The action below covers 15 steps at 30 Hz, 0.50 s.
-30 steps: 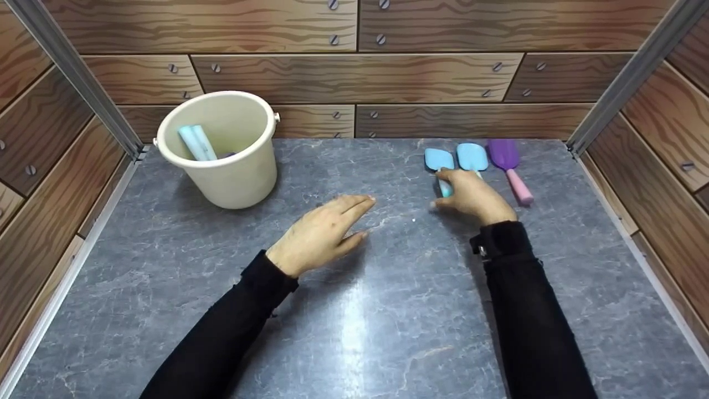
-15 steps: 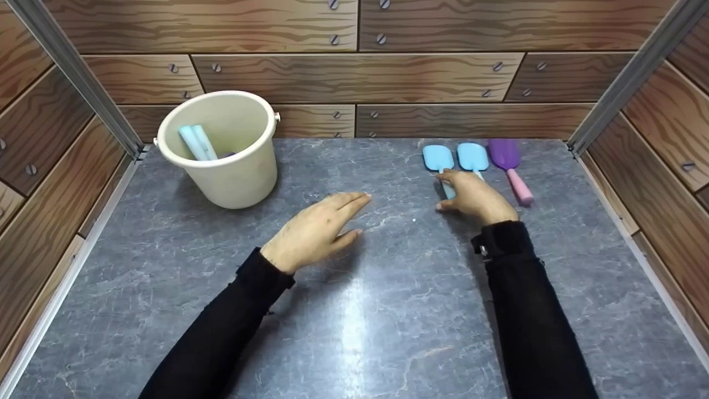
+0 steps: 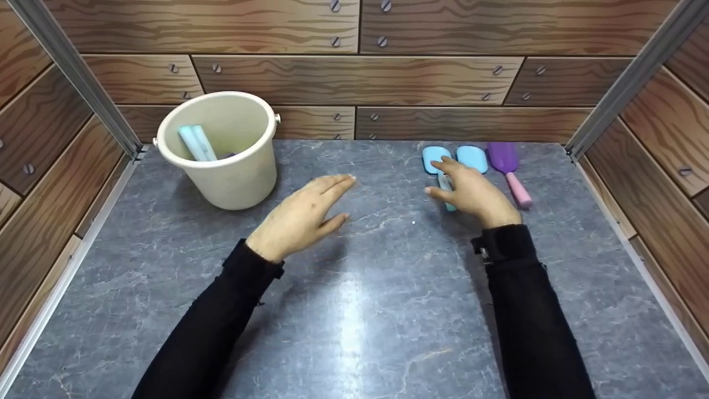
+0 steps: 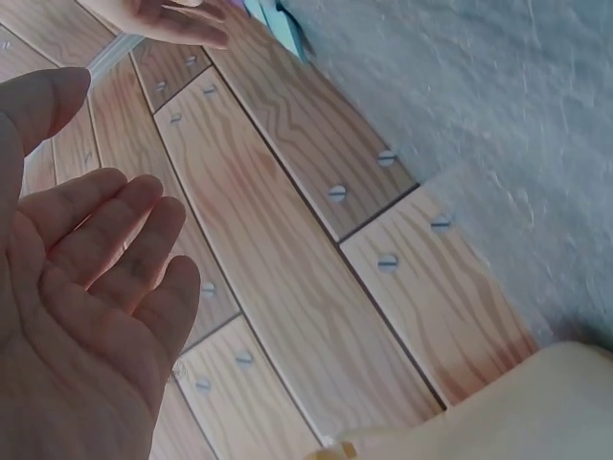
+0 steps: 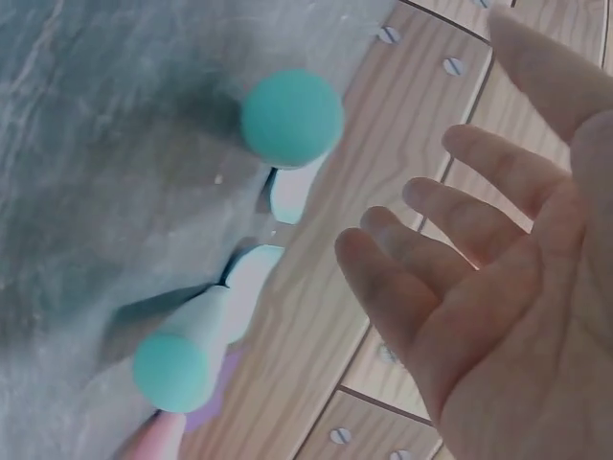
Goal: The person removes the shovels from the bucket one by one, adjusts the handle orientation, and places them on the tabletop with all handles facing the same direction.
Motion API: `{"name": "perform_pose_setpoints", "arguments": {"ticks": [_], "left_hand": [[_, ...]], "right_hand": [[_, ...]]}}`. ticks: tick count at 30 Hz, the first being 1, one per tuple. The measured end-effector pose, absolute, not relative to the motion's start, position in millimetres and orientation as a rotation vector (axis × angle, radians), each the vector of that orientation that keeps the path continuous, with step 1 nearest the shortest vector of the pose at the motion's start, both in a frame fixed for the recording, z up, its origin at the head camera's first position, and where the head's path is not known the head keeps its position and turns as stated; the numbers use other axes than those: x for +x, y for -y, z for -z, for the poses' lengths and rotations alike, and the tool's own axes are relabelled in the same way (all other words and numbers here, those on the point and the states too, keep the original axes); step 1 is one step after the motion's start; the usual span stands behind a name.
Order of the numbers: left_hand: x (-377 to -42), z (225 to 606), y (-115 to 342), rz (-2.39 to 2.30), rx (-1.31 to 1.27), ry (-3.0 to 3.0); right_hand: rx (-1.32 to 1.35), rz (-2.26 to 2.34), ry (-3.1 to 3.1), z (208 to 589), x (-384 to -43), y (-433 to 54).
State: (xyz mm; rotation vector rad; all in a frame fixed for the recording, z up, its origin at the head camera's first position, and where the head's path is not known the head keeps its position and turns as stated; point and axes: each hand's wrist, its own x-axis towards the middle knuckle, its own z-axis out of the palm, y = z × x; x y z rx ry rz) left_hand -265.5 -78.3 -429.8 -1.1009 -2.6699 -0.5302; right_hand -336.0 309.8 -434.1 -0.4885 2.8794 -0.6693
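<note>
My right hand (image 3: 476, 191) hovers over two toy shovels with light blue blades, its fingers loosely spread and holding nothing. The left blue shovel (image 3: 435, 159) lies beside the thumb, partly covered by the hand. A second blue shovel (image 3: 472, 159) has its handle hidden under the hand in the head view. In the right wrist view, turquoise handle ends (image 5: 291, 117) stand apart from the fingers. A purple shovel (image 3: 503, 156) with a pink handle lies farther right. My left hand (image 3: 302, 216) is held above the tabletop, fingers extended, nothing in it.
A cream bucket (image 3: 235, 183) stands at the back left, with light blue handles (image 3: 198, 143) and a bit of something purple (image 3: 229, 155) inside. Wood-patterned panels (image 3: 310, 80) enclose the grey marbled tabletop (image 3: 399, 310) at the back and sides.
My left hand has moved left and away from me, toward the bucket. My right hand's thumb and fingers have spread away from the left blue shovel, which now shows more of its handle.
</note>
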Motion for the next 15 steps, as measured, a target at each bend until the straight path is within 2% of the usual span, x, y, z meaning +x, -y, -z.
{"name": "perform_pose_setpoints", "arguments": {"ticks": [15], "left_hand": [[-285,403,99,0.472,-0.991,2.724]], "right_hand": [[-0.557,0.624,-3.069,422,-326,-288]]}}
